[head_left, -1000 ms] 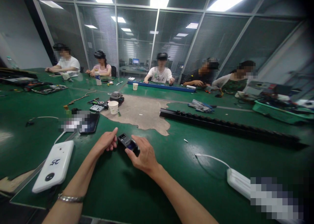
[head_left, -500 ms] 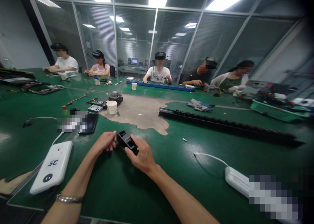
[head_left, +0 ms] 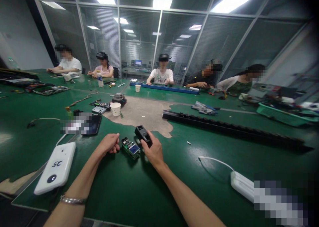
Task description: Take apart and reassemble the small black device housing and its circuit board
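A black plastic housing (head_left: 142,133) with openings in its face is held by my right hand (head_left: 154,150), thumb on the near side and fingers on the far side. Just left of it, a green circuit board (head_left: 131,148) with a small blue screen lies on the green table (head_left: 119,193). My left hand (head_left: 111,143) rests beside the board's left end, its fingers curled together; whether they pinch anything small is hidden.
Left are a white power bank (head_left: 56,169) and a dark tablet (head_left: 92,124). A paper cup (head_left: 115,109) stands beyond the board. A long black bar (head_left: 224,127) lies to the right, near a white cabled device (head_left: 241,185). Several people sit across the table.
My right hand has lifted the black housing away to the right, and the green circuit board now shows on the table. My left hand has barely moved.
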`<action>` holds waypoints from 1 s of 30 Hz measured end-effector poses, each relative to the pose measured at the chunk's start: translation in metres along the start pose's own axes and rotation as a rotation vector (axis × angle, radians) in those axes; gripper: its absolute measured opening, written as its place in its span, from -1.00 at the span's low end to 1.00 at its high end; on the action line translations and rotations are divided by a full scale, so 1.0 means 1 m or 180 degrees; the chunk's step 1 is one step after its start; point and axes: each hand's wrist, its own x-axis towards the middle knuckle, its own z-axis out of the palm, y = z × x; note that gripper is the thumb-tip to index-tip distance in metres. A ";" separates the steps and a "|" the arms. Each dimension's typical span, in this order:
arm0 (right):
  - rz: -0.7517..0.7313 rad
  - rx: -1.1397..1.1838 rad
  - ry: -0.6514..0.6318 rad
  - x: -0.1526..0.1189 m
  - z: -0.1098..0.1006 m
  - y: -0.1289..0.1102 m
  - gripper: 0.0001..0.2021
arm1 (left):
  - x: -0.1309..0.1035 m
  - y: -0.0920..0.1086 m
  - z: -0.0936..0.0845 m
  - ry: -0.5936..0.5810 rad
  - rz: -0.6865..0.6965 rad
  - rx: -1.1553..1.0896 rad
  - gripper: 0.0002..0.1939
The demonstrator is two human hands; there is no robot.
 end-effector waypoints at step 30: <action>-0.0293 -0.0388 0.0145 -0.002 0.003 0.004 -0.45 | -0.002 0.005 0.001 0.0105 -0.0049 0.0154 -0.76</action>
